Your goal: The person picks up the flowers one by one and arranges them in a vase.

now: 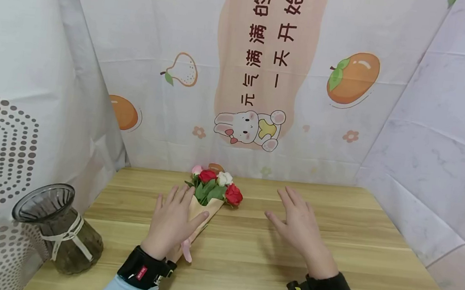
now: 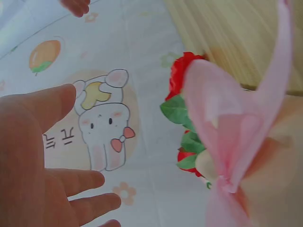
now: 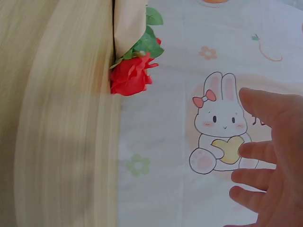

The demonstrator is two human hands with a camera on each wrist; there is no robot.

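Observation:
A bouquet (image 1: 209, 204) of red, white and pink flowers, wrapped in tan paper, lies on the wooden table. Above its wrapping hovers my left hand (image 1: 172, 221), fingers straight and spread, partly hiding the paper in the head view. In the left wrist view a pink ribbon (image 2: 227, 156) is tied round the wrapping, and that hand (image 2: 52, 161) appears apart from it. To the right, over the table, my right hand (image 1: 298, 225) is held up with its fingers extended and nothing in them. The right wrist view shows a red rose (image 3: 131, 75) away from that hand (image 3: 279, 165).
A dark glass vase (image 1: 73, 241) with a white string bow stands at the table's left edge. Printed cloth (image 1: 167, 119) hangs behind the table (image 1: 244, 278), with more fabric along the left (image 1: 17, 47) and right (image 1: 440, 152) sides.

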